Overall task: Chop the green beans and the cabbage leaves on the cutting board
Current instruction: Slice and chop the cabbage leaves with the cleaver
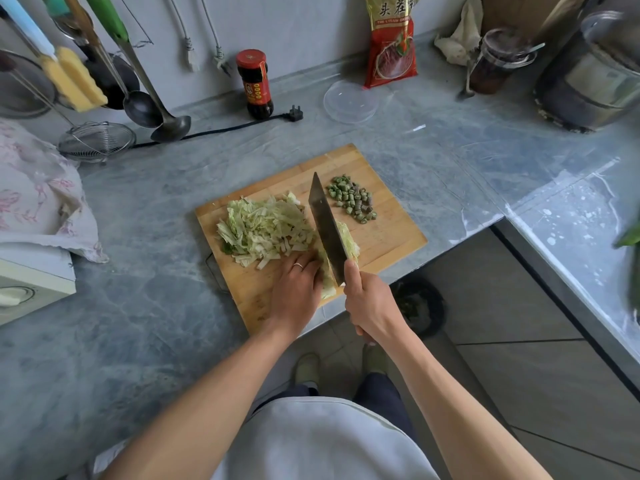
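Now, right hand point(369, 303) gripping steel cleaver point(327, 225), left hand point(298, 289) curled on leafy cabbage point(327, 275), wooden board point(388, 237).

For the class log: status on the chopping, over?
Right hand grips cleaver; left hand holds uncut cabbage. Shredded pile and cut beans on board. Nothing in the way.
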Demonstrator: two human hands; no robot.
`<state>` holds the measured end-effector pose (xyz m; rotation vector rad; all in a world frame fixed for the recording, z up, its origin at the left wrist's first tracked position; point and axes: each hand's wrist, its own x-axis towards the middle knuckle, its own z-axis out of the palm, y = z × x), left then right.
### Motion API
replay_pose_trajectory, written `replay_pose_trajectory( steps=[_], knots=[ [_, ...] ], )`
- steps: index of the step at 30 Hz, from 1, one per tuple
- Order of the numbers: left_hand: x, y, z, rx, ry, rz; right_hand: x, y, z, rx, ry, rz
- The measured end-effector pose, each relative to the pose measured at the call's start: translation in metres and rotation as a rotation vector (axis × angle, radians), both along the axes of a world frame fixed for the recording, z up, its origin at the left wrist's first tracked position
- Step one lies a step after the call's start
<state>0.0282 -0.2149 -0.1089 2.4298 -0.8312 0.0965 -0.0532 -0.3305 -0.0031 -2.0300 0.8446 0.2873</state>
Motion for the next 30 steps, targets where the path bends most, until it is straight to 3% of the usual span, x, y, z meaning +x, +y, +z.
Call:
replay_pose_trajectory(
  steps=[3, 8, 14, 20, 30],
  knots=[
    [-0.002, 0.0, 0.003, 0.004, -0.04, -0.001, 0.0, 0.003, 0.002, -0.047, -0.022, 0.044],
    [0.0, -0.001, 0.001, 0.001, 0.082, 0.039, -0.019, 0.005, 0.0, -0.022, -0.017, -0.01],
    [-0.003, 0.001, 0.008, -0.069, 0.021, 0.063, -0.034, 0.003, 0.008, 0.008, -0.029, -0.044],
    [-0.005, -0.003, 0.025, -0.172, 0.169, 0.138, -0.038, 0.0, 0.005, 0.035, -0.035, -0.095],
    [-0.003, -0.012, 0.038, 0.167, 0.345, 0.239, -0.04, -0.002, 0.009, 0.073, -0.048, -0.098]
  ],
)
